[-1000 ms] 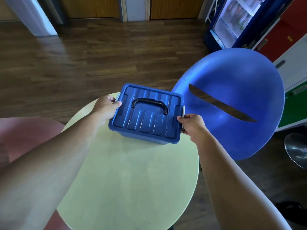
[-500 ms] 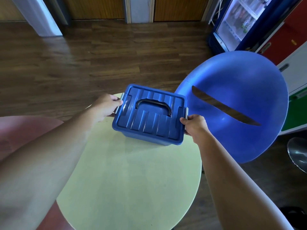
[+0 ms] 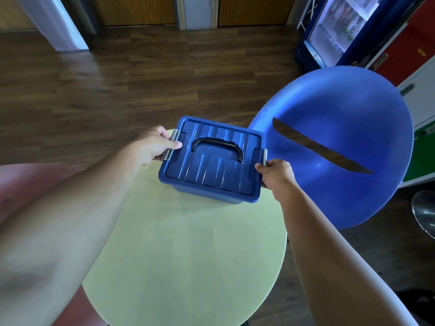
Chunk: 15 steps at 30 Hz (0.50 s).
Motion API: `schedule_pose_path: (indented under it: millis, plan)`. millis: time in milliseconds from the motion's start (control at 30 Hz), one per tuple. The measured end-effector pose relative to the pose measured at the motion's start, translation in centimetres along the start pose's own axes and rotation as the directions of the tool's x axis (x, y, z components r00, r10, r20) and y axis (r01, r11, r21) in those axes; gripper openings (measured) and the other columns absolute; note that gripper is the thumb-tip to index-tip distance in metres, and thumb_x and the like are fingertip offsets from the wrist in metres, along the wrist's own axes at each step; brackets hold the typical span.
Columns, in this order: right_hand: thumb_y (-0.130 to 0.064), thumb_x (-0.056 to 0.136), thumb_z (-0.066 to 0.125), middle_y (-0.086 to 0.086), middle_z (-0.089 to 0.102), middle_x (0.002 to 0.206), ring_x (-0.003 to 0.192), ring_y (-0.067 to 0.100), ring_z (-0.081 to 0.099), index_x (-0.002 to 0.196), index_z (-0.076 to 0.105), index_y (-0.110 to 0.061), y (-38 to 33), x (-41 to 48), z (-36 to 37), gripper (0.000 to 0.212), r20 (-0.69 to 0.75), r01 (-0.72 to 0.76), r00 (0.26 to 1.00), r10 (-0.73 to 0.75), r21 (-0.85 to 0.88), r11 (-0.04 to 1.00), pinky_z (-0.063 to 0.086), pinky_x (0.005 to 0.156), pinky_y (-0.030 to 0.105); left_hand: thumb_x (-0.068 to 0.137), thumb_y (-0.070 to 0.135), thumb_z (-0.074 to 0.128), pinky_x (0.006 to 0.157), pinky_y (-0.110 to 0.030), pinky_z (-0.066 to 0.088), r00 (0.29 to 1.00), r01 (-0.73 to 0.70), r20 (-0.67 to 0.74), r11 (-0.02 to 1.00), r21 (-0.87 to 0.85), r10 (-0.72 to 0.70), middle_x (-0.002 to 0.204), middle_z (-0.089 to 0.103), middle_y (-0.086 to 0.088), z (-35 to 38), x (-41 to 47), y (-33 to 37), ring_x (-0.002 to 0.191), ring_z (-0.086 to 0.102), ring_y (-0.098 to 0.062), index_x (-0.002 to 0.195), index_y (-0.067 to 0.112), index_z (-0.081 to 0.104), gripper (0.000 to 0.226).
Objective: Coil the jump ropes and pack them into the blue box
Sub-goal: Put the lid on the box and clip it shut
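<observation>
Box (image 3: 209, 196) is sitting at the far edge of the table (image 3: 188, 255), lid (image 3: 211, 170) on, handle (image 3: 217, 147) lying flat, chair (image 3: 341, 137) just beside it on the right. Ropes aren't showing anywhere in view, so I'm reading this as the open-the-box step, with packing not yet started. Left hand (image 3: 153, 147) is gripping the left latch (image 3: 173, 144), thumb lying on the lid and fingers curling behind the grey clip. Right hand (image 3: 277, 175) is pinching the lid rim right by the right latch (image 3: 265, 156). Its fingers are going under the rim out of sight, so they may be on the clip too. To do this well, I'd be peeling both clips outward together while the thumbs are pressing down on the lid, so the box isn't tipping or sliding off that far edge. Then I'd be lifting the lid straight up by both ends, keeping it level so it isn't jamming on one side, and parking it on the near part of the table, leaving room for coiling.
</observation>
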State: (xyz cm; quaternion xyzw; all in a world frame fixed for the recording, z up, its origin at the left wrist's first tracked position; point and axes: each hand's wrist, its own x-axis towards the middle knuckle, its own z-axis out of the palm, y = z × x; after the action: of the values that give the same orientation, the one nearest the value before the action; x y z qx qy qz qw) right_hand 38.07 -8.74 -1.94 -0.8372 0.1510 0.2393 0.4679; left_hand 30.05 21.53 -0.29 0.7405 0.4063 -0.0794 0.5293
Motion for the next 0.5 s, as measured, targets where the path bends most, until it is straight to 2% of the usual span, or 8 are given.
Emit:
schedule_pose_path:
  millis: [100, 167, 200, 267, 333, 367, 433, 500]
  plan:
    - [-0.028, 0.085, 0.073, 0.009, 0.071, 0.091, 0.089, 0.033, 0.071, 0.085, 0.063, -0.015, 0.1, 0.0, 0.0, 0.016, -0.006, 0.014, 1.0, -0.014, -0.01, 1.0, 0.061, 0.08, 0.05, 0.083, 0.016, 0.08, 0.063, -0.032, 0.05, 1.0, 0.019, 0.023, 1.0, -0.02, -0.019, 0.086, 0.062, -0.01, 0.4, 0.0, -0.5, 0.065, 0.057, -0.022, 0.078, 0.018, 0.043, 0.038]
    - [-0.028, 0.085, 0.073, 0.009, 0.071, 0.091, 0.088, 0.033, 0.07, 0.085, 0.063, -0.015, 0.1, 0.0, 0.0, 0.016, -0.008, 0.018, 1.0, -0.018, -0.017, 1.0, 0.061, 0.08, 0.049, 0.085, 0.021, 0.079, 0.067, -0.033, 0.052, 0.999, 0.027, 0.033, 1.0, 0.002, -0.027, 0.091, 0.063, -0.009, 0.3, -0.1, -0.6, 0.068, 0.059, -0.021, 0.081, 0.017, 0.046, 0.034]
    - [-0.028, 0.085, 0.073, 0.009, 0.071, 0.09, 0.089, 0.033, 0.07, 0.084, 0.063, -0.015, 0.0, 0.0, 0.1, 0.016, -0.008, 0.019, 1.0, -0.019, -0.02, 1.0, 0.061, 0.08, 0.049, 0.084, 0.025, 0.08, 0.071, -0.034, 0.054, 1.0, 0.018, 0.021, 0.998, 0.052, -0.019, 0.095, 0.065, -0.008, 0.2, -0.1, -0.6, 0.074, 0.062, -0.022, 0.085, 0.017, 0.048, 0.032]
    - [-0.027, 0.086, 0.072, 0.009, 0.071, 0.09, 0.089, 0.034, 0.07, 0.081, 0.061, -0.016, 0.0, 0.0, 0.1, 0.016, -0.005, 0.024, 1.0, -0.024, -0.024, 0.999, 0.06, 0.08, 0.049, 0.083, 0.035, 0.079, 0.082, -0.04, 0.055, 0.997, -0.042, -0.05, 0.963, 0.264, 0.057, 0.107, 0.065, -0.006, 0.1, -0.3, -0.2, 0.089, 0.065, -0.027, 0.097, 0.018, 0.051, 0.036]
    - [-0.027, 0.087, 0.072, 0.009, 0.07, 0.091, 0.089, 0.034, 0.07, 0.08, 0.06, -0.017, -0.1, -0.3, 0.1, 0.017, -0.007, 0.027, 1.0, -0.027, -0.026, 0.999, 0.06, 0.081, 0.049, 0.084, 0.041, 0.076, 0.086, -0.041, 0.051, 0.964, -0.174, -0.087, 0.846, 0.504, 0.25, 0.116, 0.058, -0.004, 1.0, -1.5, 0.8, 0.097, 0.061, -0.029, 0.11, 0.018, 0.052, 0.043]
    - [-0.027, 0.088, 0.071, 0.009, 0.07, 0.091, 0.089, 0.034, 0.07, 0.08, 0.058, -0.019, 0.0, -0.4, 0.1, 0.017, -0.008, 0.034, 0.999, -0.035, -0.034, 0.999, 0.06, 0.082, 0.049, 0.084, 0.042, 0.074, 0.087, -0.039, 0.048, 0.933, -0.26, -0.053, 0.769, 0.584, 0.356, 0.12, 0.054, -0.003, 1.8, -2.5, 1.4, 0.102, 0.058, -0.029, 0.118, 0.019, 0.052, 0.046]
    - [-0.028, 0.089, 0.069, 0.007, 0.069, 0.092, 0.089, 0.034, 0.07, 0.08, 0.055, -0.021, 0.0, -0.7, 0.1, 0.018, -0.014, 0.049, 0.999, -0.05, -0.061, 0.997, 0.059, 0.084, 0.047, 0.084, 0.045, 0.073, 0.096, -0.038, 0.044, 0.863, -0.442, 0.132, 0.603, 0.665, 0.487, 0.133, 0.047, -0.005, 3.9, -4.7, 2.9, 0.119, 0.05, -0.028, 0.131, 0.023, 0.051, 0.056]
    - [-0.029, 0.089, 0.069, 0.006, 0.069, 0.092, 0.089, 0.034, 0.07, 0.08, 0.054, -0.022, 0.1, -0.9, 0.1, 0.019, -0.006, 0.051, 0.999, -0.052, -0.051, 0.997, 0.059, 0.084, 0.048, 0.081, 0.056, 0.071, 0.104, -0.038, 0.04, 0.819, -0.549, 0.334, 0.47, 0.691, 0.466, 0.144, 0.042, -0.002, 6.3, -6.5, 4.2, 0.131, 0.042, -0.028, 0.141, 0.03, 0.046, 0.069]
